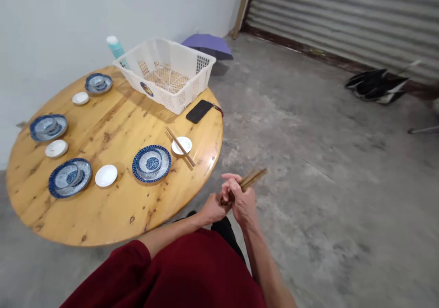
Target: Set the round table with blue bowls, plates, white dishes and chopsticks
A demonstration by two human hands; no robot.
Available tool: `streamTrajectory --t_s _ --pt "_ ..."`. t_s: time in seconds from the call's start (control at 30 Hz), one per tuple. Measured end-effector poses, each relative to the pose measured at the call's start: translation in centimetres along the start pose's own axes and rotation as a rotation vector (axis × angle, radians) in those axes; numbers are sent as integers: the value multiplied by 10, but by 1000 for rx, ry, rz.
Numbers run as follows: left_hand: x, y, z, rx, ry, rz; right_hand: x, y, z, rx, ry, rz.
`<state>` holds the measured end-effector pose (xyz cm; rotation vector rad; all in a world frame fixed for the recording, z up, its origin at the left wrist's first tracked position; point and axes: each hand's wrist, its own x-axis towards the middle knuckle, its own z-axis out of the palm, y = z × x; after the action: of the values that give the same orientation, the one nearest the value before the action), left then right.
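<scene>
In front of my body, off the table's edge, both hands are on a bundle of brown chopsticks (253, 179). My left hand (214, 209) is closed round the bundle's lower end. My right hand (243, 199) wraps the middle, with its index finger raised; the far ends stick out past it, slightly blurred. Nearest on the table, a pair of chopsticks (181, 147) rests across a small white dish (185, 142). Left of that dish, a glass bowl (151, 160) sits on a blue-and-white plate (168, 171).
The round wooden table (113, 216) also bears several plates with bowls, small white dishes, a white plastic basket (178, 100), a black phone (199, 111) and a blue bottle (115, 47). Behind it lies a purple umbrella (209, 44). Shoes (373, 85) are near the metal shutter (343, 15).
</scene>
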<state>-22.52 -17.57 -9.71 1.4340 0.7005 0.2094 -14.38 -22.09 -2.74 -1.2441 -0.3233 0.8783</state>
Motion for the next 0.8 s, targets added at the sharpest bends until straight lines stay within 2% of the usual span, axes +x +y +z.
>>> streamTrajectory --t_s 0.07,0.1,0.17,0.27,0.37,0.5,0.67,0.8 --pt "16 14 -7 -37 150 9 32 -7 -6 -54 -149 -25" --pt "23 21 -12 -56 202 -7 50 -10 -10 -76 -198 -43" --pt "34 33 -20 -90 396 -58 87 -10 -20 -132 -253 -50" --pt "41 46 -26 -210 691 -142 137 1 -33 -302 -330 25" --pt "43 52 -25 -408 909 -170 171 23 -36 -448 -505 103" --pt "38 54 -19 -577 1093 -178 186 55 -15 -561 -721 264" --pt "33 51 -20 -642 1229 -208 181 75 28 -590 -764 573" --pt "36 47 -31 -658 1267 -180 178 82 52 -525 -807 669"
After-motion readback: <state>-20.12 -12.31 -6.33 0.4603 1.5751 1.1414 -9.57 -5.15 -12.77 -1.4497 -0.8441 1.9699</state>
